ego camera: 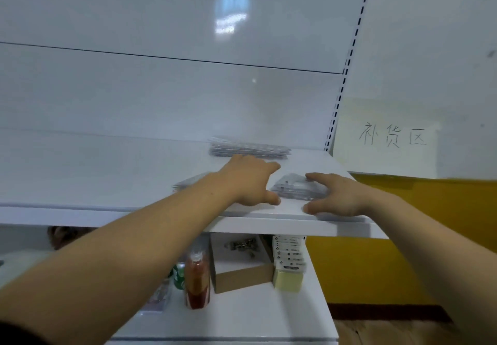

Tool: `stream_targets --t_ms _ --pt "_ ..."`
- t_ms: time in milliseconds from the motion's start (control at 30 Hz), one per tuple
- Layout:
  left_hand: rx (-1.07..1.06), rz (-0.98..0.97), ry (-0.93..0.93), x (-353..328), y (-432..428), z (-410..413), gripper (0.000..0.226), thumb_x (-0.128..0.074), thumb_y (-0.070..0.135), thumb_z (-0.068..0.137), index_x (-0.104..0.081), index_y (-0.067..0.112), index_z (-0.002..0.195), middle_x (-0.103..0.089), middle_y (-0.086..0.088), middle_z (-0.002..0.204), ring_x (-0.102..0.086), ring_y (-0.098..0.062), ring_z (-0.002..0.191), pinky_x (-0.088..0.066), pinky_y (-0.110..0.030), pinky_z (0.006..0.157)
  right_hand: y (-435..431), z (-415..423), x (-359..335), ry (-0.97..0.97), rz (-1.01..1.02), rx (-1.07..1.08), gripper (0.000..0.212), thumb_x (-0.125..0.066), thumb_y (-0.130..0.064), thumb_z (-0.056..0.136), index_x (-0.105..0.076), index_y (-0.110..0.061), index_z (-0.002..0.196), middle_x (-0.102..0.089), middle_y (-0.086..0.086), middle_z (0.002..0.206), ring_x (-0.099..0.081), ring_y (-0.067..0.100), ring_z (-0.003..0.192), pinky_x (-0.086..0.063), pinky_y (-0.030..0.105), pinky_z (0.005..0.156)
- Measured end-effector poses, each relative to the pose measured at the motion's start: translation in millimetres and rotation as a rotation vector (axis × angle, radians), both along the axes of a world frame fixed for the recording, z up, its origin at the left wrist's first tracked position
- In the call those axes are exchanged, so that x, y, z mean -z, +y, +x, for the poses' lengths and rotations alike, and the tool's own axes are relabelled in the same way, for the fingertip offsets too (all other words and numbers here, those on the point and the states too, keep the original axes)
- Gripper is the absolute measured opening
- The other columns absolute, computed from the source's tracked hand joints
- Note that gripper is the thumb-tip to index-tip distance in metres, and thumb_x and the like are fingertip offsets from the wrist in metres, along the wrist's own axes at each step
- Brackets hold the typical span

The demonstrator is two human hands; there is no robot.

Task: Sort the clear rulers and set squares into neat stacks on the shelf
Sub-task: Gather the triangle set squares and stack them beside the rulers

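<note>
head view: both grips open, left hand (pixel 250 180) at 9 o'clock and right hand (pixel 336 196) at 3 o'clock of the set-square stack (pixel 297 190) near the front edge of the shelf (pixel 107 172); an uneven squeeze could, i judge, fan the slick sheets or spill them toward 6 o'clock.

Faced a glossy white back panel (pixel 161 97) carrying a window's reflection (pixel 231 14), above a white shelf (pixel 80 183). Met, at right, a slotted upright (pixel 347 70), a white wall (pixel 430 35) with a handwritten paper sign (pixel 387 140), a yellow band (pixel 403 250) beneath, dark skirting (pixel 390 313) and wood floor (pixel 376 334).
</note>
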State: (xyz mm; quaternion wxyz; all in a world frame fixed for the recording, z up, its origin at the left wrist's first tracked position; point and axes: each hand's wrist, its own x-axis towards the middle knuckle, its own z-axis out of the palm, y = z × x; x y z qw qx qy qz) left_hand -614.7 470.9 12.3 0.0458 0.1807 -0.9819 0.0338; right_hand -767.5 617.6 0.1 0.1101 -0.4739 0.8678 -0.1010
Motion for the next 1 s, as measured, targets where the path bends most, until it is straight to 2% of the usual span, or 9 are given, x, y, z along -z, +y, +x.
stream_targets --t_ms 67,167,267,333,433,600,800,867,1000 --pt "-0.027 -0.021 -0.086 1.4 7.2 -17.8 0.078 -0.049 0.063 0.085 -0.018 0.030 0.149 -0.046 -0.002 0.143 -0.040 -0.027 0.131 -0.024 -0.047 0.109 5.2 -5.7 6.0 0.007 -0.039 -0.001 0.080 -0.063 -0.052 0.082 -0.020 -0.036 0.148 -0.035 -0.001 0.150 -0.039 0.022 0.130 -0.031 0.036 0.106" --pt "-0.017 0.020 -0.083 4.2 10.8 -28.2 0.065 -0.051 0.051 0.090 -0.027 0.030 0.146 -0.047 0.001 0.142 -0.044 -0.023 0.127 -0.034 -0.041 0.102 8.5 -9.0 9.5 0.104 -0.071 -0.043 0.068 -0.055 -0.043 0.090 -0.024 -0.027 0.149 -0.043 0.003 0.143 -0.045 0.022 0.123 -0.034 0.032 0.101" --pt "-0.015 0.069 0.011 7.8 9.8 -27.9 0.054 -0.056 0.036 0.091 -0.038 0.030 0.141 -0.053 0.001 0.135 -0.049 -0.022 0.120 -0.041 -0.036 0.095 11.0 -11.9 10.0 0.164 -0.103 -0.086 0.047 -0.053 -0.035 0.093 -0.043 -0.021 0.137 -0.056 0.004 0.129 -0.053 0.022 0.111 -0.040 0.032 0.094" --pt "-0.040 0.130 0.026 8.9 8.5 -28.0 0.055 -0.058 0.038 0.089 -0.040 0.029 0.140 -0.054 0.000 0.133 -0.051 -0.022 0.118 -0.043 -0.037 0.096 13.2 -13.3 9.2 0.131 -0.112 -0.102 0.040 -0.055 -0.036 0.092 -0.050 -0.018 0.127 -0.061 0.004 0.119 -0.055 0.022 0.103 -0.044 0.035 0.091" --pt "-0.059 0.175 0.052 8.3 7.5 -32.1 0.049 -0.058 0.041 0.088 -0.046 0.026 0.134 -0.057 -0.001 0.128 -0.053 -0.021 0.112 -0.043 -0.034 0.091 17.6 -14.0 3.7 0.047 -0.088 -0.136 0.048 -0.056 -0.043 0.090 -0.047 -0.022 0.132 -0.058 0.000 0.120 -0.054 0.018 0.104 -0.044 0.033 0.091" --pt "-0.086 0.221 0.105 12.6 9.3 -33.2 0.041 -0.059 0.039 0.088 -0.052 0.024 0.125 -0.060 -0.001 0.121 -0.054 -0.020 0.105 -0.044 -0.033 0.086 20.3 -21.7 -2.5 0.076 -0.133 -0.153 0.054 -0.058 -0.039 0.091 -0.043 -0.024 0.141 -0.054 -0.001 0.132 -0.049 0.013 0.105 -0.037 0.026 0.093" --pt "-0.103 0.262 0.153 12.5 12.8 -31.7 0.034 -0.055 0.039 0.091 -0.055 0.020 0.120 -0.062 0.000 0.118 -0.056 -0.019 0.101 -0.043 -0.031 0.084 19.5 -27.8 -2.0 0.073 -0.093 -0.174 0.043 -0.048 -0.040 0.096 -0.055 -0.011 0.127 -0.063 0.008 0.118 -0.056 0.024 0.104 -0.043 0.037 0.093" --pt "-0.112 0.269 0.158 12.8 14.3 -32.0 0.036 -0.057 0.039 0.090 -0.054 0.021 0.122 -0.062 0.000 0.118 -0.056 -0.019 0.102 -0.043 -0.031 0.085 18.8 -29.4 0.1 0.065 -0.108 -0.182 0.040 -0.048 -0.038 0.097 -0.055 -0.016 0.129 -0.062 0.005 0.121 -0.056 0.022 0.106 -0.042 0.034 0.094" --pt "-0.115 0.267 0.154 12.5 14.2 -32.1 0.038 -0.057 0.039 0.090 -0.054 0.023 0.124 -0.062 0.000 0.119 -0.054 -0.018 0.102 -0.039 -0.027 0.080 15.5 -33.0 2.8 0.031 -0.138 -0.198 0.047 -0.051 -0.035 0.096 -0.044 -0.021 0.140 -0.052 -0.001 0.136 -0.049 0.012 0.110 -0.035 0.022 0.095"
